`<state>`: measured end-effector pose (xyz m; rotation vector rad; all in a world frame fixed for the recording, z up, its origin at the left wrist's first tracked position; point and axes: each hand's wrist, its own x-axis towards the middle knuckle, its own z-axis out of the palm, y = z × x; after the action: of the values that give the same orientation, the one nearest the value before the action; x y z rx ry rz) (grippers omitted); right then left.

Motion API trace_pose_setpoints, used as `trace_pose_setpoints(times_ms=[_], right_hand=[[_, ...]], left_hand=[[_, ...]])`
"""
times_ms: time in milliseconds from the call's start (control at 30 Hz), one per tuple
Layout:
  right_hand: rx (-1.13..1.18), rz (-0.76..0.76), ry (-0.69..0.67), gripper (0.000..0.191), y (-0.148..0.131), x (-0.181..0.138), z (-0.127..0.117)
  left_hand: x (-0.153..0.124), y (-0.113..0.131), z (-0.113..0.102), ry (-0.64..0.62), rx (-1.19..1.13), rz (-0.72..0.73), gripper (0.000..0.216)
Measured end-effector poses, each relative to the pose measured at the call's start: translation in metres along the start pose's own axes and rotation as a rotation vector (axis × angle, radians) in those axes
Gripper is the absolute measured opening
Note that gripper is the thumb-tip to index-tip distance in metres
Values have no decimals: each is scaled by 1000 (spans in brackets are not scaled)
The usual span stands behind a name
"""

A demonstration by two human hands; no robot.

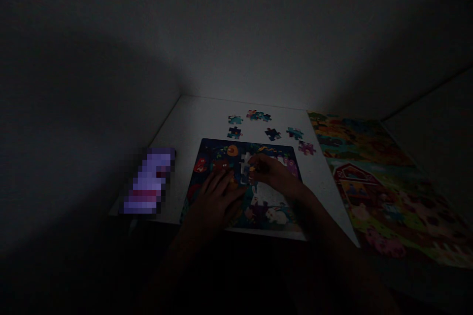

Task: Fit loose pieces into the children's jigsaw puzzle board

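I sit in a dim room. Plain grey walls (236, 34) fill the upper frame and meet in a corner at centre. Light falls only on the white tabletop (192, 118) below it; the frame's left and bottom edges sink into shadow.

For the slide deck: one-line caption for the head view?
Dim tabletop: left hand flat on jigsaw puzzle, right hand at a gap, loose pieces beyond.
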<state>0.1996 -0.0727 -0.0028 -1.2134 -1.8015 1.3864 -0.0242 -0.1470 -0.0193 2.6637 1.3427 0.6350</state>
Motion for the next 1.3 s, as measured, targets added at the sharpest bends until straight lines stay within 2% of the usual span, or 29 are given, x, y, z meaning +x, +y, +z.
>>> trace_pose_setpoints(times_ms=[67, 167, 300, 367, 433, 600, 667, 767, 933, 1000, 1100, 1300], right_hand=[[131, 3, 1, 23, 0, 3, -2], [250, -11, 111, 30, 4, 8, -3], [145, -12, 335, 31, 12, 17, 0], [67, -1, 404, 29, 14, 21, 1], [4, 9, 431, 29, 14, 23, 2], [-204, -9, 391, 25, 9, 21, 7], [-221, -8, 388, 26, 8, 19, 9], [-96, -15, 444, 28, 8, 18, 6], [227, 8, 776, 40, 6, 12, -19], [309, 44, 842, 44, 5, 9, -28], [344, 87, 819, 43, 6, 8, -33], [300, 125, 714, 42, 9, 11, -26]], left_hand=[[0, 0, 0, 3, 0, 0, 30], [-1, 1, 0, 4, 1, -15, 30], [-1, 3, -1, 2, 1, -34, 28], [0, 3, -2, -3, 4, -34, 28], [0, 3, -2, -9, 10, -28, 29], [0, 3, -3, -3, 16, -40, 28], [0, 3, -3, 5, 15, -35, 27], [-1, 2, -1, 14, 8, -21, 28], [-1, 0, 2, 47, -10, -26, 27], [-1, -1, 2, 45, -17, -14, 28], [-1, -2, 2, 37, -18, -4, 28], [0, -2, 3, 45, 14, -15, 29]])
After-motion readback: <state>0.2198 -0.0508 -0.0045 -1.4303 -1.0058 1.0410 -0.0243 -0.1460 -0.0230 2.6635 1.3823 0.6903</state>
